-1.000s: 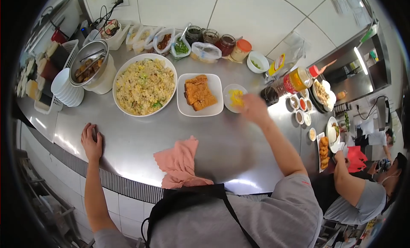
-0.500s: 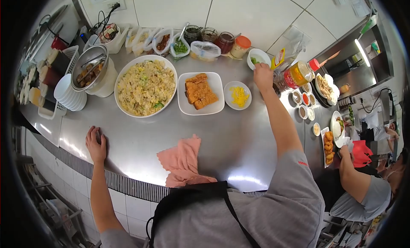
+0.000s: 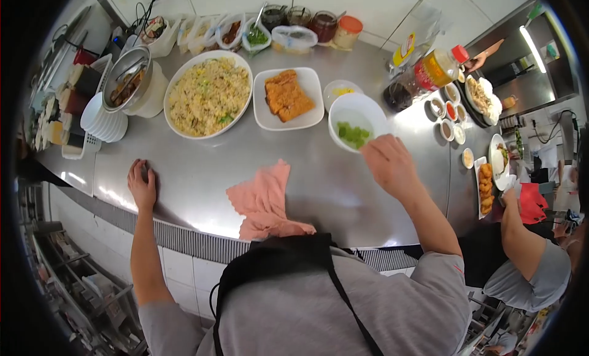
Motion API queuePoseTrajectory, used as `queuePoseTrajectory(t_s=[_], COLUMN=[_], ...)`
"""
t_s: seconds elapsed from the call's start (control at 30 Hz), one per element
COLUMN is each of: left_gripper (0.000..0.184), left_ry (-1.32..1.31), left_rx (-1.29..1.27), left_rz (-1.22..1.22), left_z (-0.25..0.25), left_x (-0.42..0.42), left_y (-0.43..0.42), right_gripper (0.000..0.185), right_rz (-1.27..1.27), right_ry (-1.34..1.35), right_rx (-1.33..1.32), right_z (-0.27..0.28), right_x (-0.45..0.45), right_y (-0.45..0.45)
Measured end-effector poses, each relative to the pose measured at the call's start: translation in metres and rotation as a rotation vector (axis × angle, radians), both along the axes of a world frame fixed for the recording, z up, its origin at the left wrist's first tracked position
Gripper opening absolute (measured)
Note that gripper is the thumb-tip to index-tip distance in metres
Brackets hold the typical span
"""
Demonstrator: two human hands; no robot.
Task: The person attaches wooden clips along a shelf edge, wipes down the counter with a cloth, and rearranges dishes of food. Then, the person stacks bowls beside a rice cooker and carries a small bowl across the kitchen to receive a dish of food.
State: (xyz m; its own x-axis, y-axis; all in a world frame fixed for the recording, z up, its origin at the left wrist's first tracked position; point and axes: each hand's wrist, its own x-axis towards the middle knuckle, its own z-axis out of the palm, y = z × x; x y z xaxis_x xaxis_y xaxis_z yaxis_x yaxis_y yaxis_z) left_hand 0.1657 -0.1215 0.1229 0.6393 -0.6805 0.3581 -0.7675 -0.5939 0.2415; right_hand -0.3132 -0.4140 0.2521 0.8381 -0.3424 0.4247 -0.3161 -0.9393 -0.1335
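My right hand (image 3: 391, 163) grips the rim of a white bowl (image 3: 341, 107) with chopped green pieces (image 3: 353, 135) inside. The bowl is in front of a small plate (image 3: 331, 88) of yellow strips and partly covers it. Resting on the steel counter at the left, my left hand (image 3: 142, 183) is open and holds nothing. Between my hands lies a crumpled pink cloth (image 3: 261, 199). Beyond it stand a large bowl of fried rice (image 3: 208, 97) and a square white dish (image 3: 262, 118) with a browned fried cutlet (image 3: 289, 97).
Sauce jars (image 3: 323, 26) and open bags (image 3: 230, 34) line the wall. A dark-liquid bottle (image 3: 423, 77) stands at the right beside small sauce cups (image 3: 446, 131). Stacked white bowls (image 3: 101, 119) and a metal bowl (image 3: 127, 80) are at left. A co-worker's arm (image 3: 518, 233) reaches in at right.
My right hand has brought the white bowl from the back of the counter toward me, in front of the yellow strips. My left hand stays on the counter. The camera view has shifted.
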Motion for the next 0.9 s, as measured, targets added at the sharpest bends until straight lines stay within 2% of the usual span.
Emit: queuePoseTrajectory(t_s=[0.17,0.33,0.4,0.47,0.53,0.6,0.67,0.73,0.77,0.8,0.83,0.87,0.9], left_gripper=[0.03,0.031,0.032,0.032,0.032,0.032,0.033,0.033,0.032,0.032,0.031,0.031,0.031], left_ry=[-0.029,-0.002,0.005,0.01,0.013,0.012,0.03,0.005,0.012,0.02,0.008,0.016,0.014], left_rx=[-0.031,-0.025,-0.008,-0.01,-0.014,-0.014,0.016,0.005,-0.005,-0.012,-0.009,0.004,0.0], left_rz=[-0.033,-0.014,-0.02,-0.038,-0.037,-0.027,0.008,0.015,0.005,-0.003,0.005,0.016,0.002], left_z=[-0.002,-0.006,-0.005,-0.005,0.0,-0.001,-0.001,-0.004,-0.003,-0.003,-0.002,-0.001,-0.001], left_x=[0.003,0.005,0.005,0.005,0.001,-0.002,0.0,0.006,0.005,0.003,0.002,0.001,0.0], left_y=[0.0,0.002,0.002,0.002,-0.001,-0.001,0.0,-0.002,-0.001,0.001,0.0,-0.001,0.0], right_gripper=[0.021,0.024,0.027,0.042,0.071,0.073,0.066,0.054,0.04,0.032,0.028,0.03,0.033], right_rz=[0.151,0.167,0.162,0.111,-0.249,-0.691,-0.856,-0.665,-0.455,-0.249,0.081,0.252,0.705], right_ry=[0.068,0.159,0.223,-0.065,-0.404,-0.73,-0.849,-0.69,-0.727,-0.534,-0.297,0.6,0.349], right_rx=[-0.032,-0.031,-0.025,0.031,0.009,0.017,-0.115,-0.255,0.207,0.393,0.333,0.51,0.448], right_z=[-0.036,-0.071,-0.067,-0.052,-0.068,-0.023,-0.028,-0.028,-0.028,-0.021,-0.055,0.0,-0.037], right_x=[0.001,0.004,0.006,0.01,-0.005,-0.005,-0.015,-0.004,0.015,0.03,0.034,0.073,0.071], right_y=[0.043,0.054,0.049,0.038,-0.016,-0.068,-0.104,-0.086,-0.056,-0.016,0.007,0.048,0.07])
